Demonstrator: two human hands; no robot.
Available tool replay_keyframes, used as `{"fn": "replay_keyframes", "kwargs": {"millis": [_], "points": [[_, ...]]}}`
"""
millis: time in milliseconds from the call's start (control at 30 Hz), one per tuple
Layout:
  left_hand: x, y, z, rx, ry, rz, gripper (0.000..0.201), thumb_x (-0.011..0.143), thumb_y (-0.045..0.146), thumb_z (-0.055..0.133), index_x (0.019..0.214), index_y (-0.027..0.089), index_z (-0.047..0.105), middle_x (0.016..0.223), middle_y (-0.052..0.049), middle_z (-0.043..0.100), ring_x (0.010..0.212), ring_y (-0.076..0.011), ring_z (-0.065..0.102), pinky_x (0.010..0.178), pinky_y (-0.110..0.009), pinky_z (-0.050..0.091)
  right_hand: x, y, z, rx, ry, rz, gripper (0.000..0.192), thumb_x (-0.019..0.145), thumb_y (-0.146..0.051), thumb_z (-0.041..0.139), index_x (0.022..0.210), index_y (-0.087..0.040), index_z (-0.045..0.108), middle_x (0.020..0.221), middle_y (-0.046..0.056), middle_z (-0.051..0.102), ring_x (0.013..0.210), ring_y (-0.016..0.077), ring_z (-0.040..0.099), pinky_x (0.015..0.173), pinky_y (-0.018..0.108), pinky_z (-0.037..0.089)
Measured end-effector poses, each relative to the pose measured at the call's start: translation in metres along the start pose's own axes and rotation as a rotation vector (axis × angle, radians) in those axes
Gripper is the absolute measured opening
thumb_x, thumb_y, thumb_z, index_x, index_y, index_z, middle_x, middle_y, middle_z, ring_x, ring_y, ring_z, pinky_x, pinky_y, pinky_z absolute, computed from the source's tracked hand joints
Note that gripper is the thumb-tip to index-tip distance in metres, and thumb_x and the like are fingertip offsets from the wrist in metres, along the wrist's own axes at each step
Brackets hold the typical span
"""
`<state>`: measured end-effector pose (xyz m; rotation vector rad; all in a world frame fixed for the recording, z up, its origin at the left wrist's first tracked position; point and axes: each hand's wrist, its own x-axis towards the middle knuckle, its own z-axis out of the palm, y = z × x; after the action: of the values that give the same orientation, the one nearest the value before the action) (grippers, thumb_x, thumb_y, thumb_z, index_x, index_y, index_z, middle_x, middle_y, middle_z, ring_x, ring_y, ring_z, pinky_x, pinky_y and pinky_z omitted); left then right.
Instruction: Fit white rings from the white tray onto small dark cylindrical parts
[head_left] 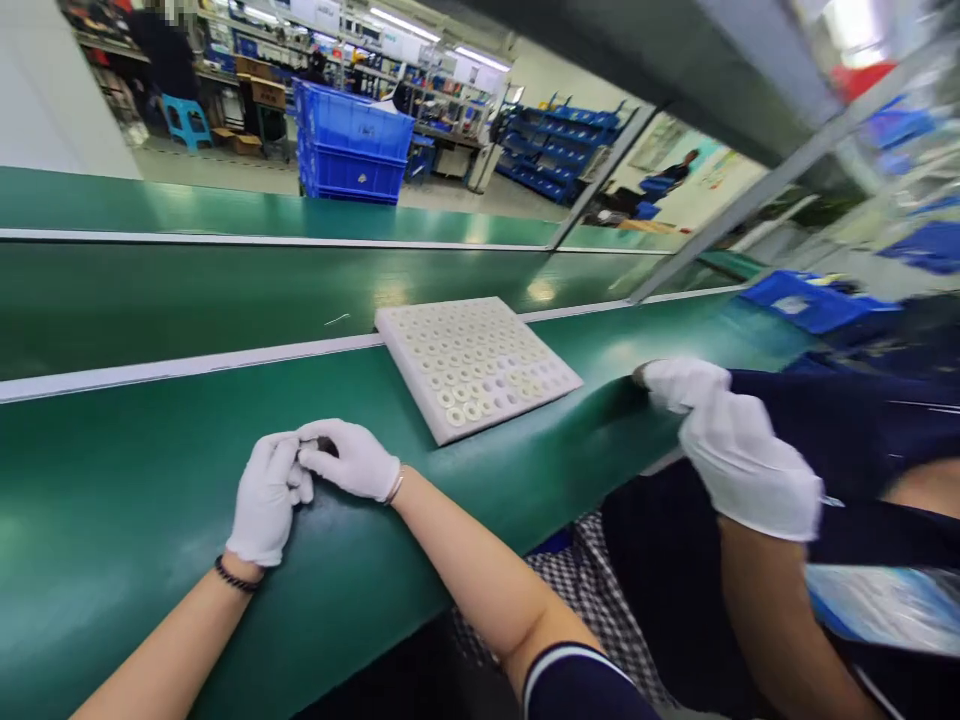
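Both hands wear white gloves and meet on the green counter [135, 480], close to its near edge. The left hand [266, 497] lies palm down with its fingers curled toward the right hand [351, 460], and the two touch at the fingertips. Pinched between those fingertips is a small dark part [327, 444]; only a sliver of it shows, so its shape cannot be told. Each hand is closed on that part, the left from one side and the right from the other. A dark beaded bracelet [236, 577] circles the left wrist, and a thin band sits at the right wrist.

Beyond the right hand and off to its outer side, a white tray [420, 330] lies flat on the counter, well clear of both hands. Its top is a grid of round pockets; several pockets in the rows nearest the hands hold pale rings [461, 400], while the far rows look bare.

Further to the right of the right hand, a co-worker's gloved hand [739, 450] rests at the counter's edge, its fingertips touching the green surface, with a dark sleeve behind it. Across the counter, far from the hands, stacked blue crates [351, 150] stand on the floor.
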<state>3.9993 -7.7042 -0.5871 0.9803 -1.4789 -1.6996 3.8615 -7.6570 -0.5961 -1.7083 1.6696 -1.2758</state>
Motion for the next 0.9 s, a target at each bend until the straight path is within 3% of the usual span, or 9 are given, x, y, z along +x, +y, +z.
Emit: {"fn": "replay_keyframes", "kwargs": {"millis": [133, 367, 600, 733, 900], "points": [[0.004, 0.0, -0.003, -0.033, 0.018, 0.033, 0.032, 0.097, 0.045, 0.036, 0.091, 0.019, 0.052, 0.052, 0.005, 0.05, 0.042, -0.0099, 0.048, 0.04, -0.021, 0.033, 0.0, 0.001, 0.002, 0.057, 0.049, -0.072, 0.025, 0.084, -0.032, 0.064, 0.106, -0.02, 0.064, 0.112, 0.005, 0.068, 0.11, 0.0171, 0.062, 0.101, 0.032, 0.047], [0.005, -0.002, -0.008, -0.089, -0.019, 0.096, 0.033, 0.098, 0.047, 0.035, 0.095, 0.018, 0.051, 0.066, 0.002, 0.059, 0.048, -0.0097, 0.054, 0.045, -0.023, 0.039, -0.003, -0.001, 0.002, 0.067, 0.101, -0.02, 0.032, 0.078, -0.034, 0.071, 0.107, -0.021, 0.065, 0.114, 0.005, 0.068, 0.109, 0.0179, 0.063, 0.101, 0.032, 0.047], [0.007, -0.003, -0.012, 0.051, -0.044, 0.12, 0.034, 0.097, 0.045, 0.04, 0.098, 0.016, 0.056, 0.057, 0.003, 0.058, 0.049, -0.0092, 0.05, 0.052, -0.022, 0.041, -0.001, 0.005, 0.003, 0.318, 0.088, 0.195, 0.037, 0.092, -0.044, 0.05, 0.118, -0.018, 0.052, 0.079, 0.0, 0.066, 0.064, 0.011, 0.063, 0.067, 0.027, 0.054], [0.004, 0.0, -0.01, 0.077, -0.05, 0.139, 0.035, 0.097, 0.046, 0.04, 0.101, 0.015, 0.056, 0.062, 0.002, 0.06, 0.053, -0.0101, 0.054, 0.054, -0.023, 0.043, 0.001, -0.002, 0.004, 0.416, 0.112, 0.345, 0.038, 0.089, -0.055, 0.05, 0.093, -0.018, 0.056, 0.065, -0.003, 0.061, 0.05, 0.0083, 0.056, 0.049, 0.02, 0.048], [0.004, -0.004, -0.01, 0.067, -0.102, 0.129, 0.037, 0.093, 0.047, 0.046, 0.111, 0.016, 0.055, 0.076, 0.0, 0.064, 0.064, -0.0127, 0.061, 0.062, -0.026, 0.048, 0.004, -0.008, 0.001, 0.403, 0.161, 0.462, 0.048, 0.086, -0.065, 0.049, 0.079, -0.017, 0.056, 0.05, -0.004, 0.056, 0.037, 0.0072, 0.049, 0.037, 0.018, 0.04]]}}
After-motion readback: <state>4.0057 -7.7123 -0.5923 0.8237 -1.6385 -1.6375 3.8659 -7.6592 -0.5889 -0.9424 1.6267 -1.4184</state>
